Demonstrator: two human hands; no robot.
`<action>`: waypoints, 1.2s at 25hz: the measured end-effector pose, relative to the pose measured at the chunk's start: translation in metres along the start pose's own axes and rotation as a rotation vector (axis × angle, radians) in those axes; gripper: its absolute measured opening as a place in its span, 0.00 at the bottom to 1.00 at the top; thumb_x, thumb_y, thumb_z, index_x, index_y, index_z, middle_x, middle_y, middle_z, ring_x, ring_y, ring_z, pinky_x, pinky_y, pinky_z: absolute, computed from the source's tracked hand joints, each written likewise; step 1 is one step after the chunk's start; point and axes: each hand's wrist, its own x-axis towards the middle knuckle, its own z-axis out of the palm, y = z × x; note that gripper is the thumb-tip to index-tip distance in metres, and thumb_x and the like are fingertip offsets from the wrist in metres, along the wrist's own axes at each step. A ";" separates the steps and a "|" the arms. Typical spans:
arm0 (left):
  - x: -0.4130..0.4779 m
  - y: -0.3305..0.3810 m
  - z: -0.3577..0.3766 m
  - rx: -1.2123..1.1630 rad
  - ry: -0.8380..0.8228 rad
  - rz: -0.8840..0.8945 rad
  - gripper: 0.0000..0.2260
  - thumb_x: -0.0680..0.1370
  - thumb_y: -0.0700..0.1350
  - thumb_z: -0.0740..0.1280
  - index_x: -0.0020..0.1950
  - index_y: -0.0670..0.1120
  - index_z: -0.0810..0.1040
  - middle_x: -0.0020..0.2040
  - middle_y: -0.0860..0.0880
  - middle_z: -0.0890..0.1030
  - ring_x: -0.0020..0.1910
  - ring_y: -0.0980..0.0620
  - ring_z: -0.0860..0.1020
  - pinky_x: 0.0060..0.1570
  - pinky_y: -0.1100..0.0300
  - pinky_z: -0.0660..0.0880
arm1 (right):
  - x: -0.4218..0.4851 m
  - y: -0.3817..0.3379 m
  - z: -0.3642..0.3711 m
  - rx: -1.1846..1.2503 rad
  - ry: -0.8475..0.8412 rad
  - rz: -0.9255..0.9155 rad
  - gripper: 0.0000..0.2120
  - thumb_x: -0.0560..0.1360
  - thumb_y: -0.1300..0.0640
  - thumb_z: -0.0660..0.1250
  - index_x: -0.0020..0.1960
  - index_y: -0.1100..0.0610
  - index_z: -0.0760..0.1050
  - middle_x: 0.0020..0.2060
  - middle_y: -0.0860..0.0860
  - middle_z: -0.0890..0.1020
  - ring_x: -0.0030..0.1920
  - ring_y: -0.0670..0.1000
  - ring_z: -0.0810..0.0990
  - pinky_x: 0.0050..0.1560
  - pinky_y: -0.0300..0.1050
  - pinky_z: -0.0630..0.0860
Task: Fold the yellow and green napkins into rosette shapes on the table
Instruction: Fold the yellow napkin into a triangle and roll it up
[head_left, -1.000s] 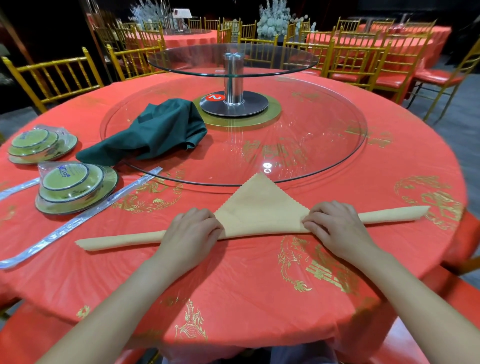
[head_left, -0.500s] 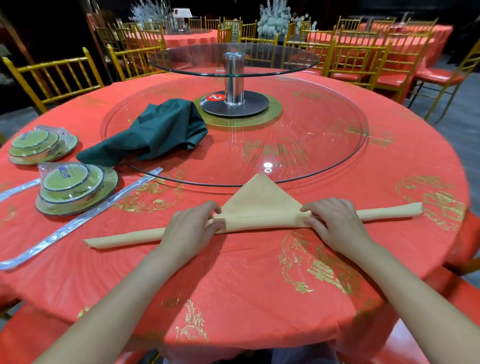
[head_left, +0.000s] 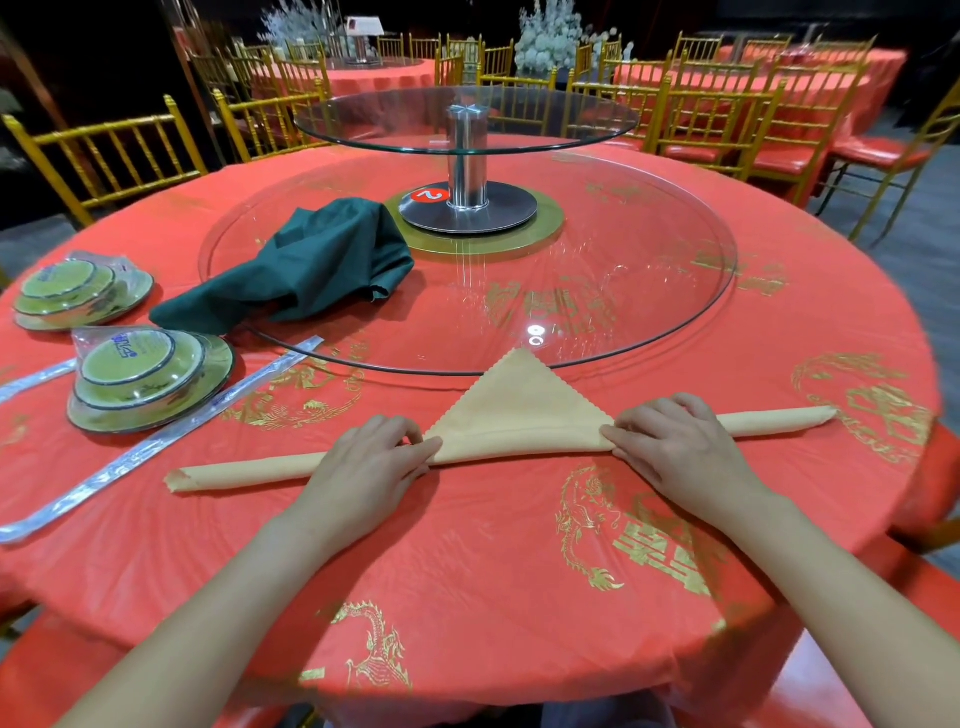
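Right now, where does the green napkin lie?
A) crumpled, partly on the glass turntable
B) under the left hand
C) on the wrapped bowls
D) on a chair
A: the green napkin lies crumpled across the rim of the glass turntable, one corner on the red tablecloth.

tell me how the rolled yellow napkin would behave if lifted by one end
Probably floppy: the yellow napkin is thin cloth, so the roll would sag. It would likely unroll too, since only the left hand and right hand hold it.

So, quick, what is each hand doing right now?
Left hand: fingers curled, pinching the rolled yellow napkin.
Right hand: fingers curled, gripping the same napkin.
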 end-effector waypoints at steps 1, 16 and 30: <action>0.002 0.003 0.000 0.000 0.005 0.012 0.13 0.71 0.42 0.73 0.56 0.48 0.81 0.46 0.47 0.79 0.42 0.43 0.77 0.37 0.52 0.74 | 0.000 0.004 0.000 -0.029 0.013 -0.024 0.07 0.74 0.56 0.66 0.47 0.55 0.82 0.40 0.51 0.82 0.39 0.55 0.80 0.46 0.50 0.72; 0.077 0.080 0.014 -0.095 -0.297 0.271 0.16 0.80 0.50 0.58 0.67 0.49 0.69 0.60 0.49 0.73 0.59 0.47 0.70 0.57 0.52 0.69 | -0.001 0.105 0.002 -0.244 -0.163 0.143 0.07 0.63 0.63 0.77 0.39 0.57 0.83 0.33 0.55 0.80 0.33 0.57 0.78 0.36 0.51 0.73; 0.081 0.020 0.025 -0.391 -0.401 0.582 0.15 0.77 0.50 0.64 0.64 0.50 0.76 0.68 0.55 0.72 0.66 0.49 0.69 0.65 0.50 0.66 | 0.005 -0.081 -0.045 0.044 -0.065 0.433 0.13 0.68 0.54 0.72 0.52 0.55 0.81 0.46 0.54 0.82 0.47 0.57 0.80 0.50 0.51 0.71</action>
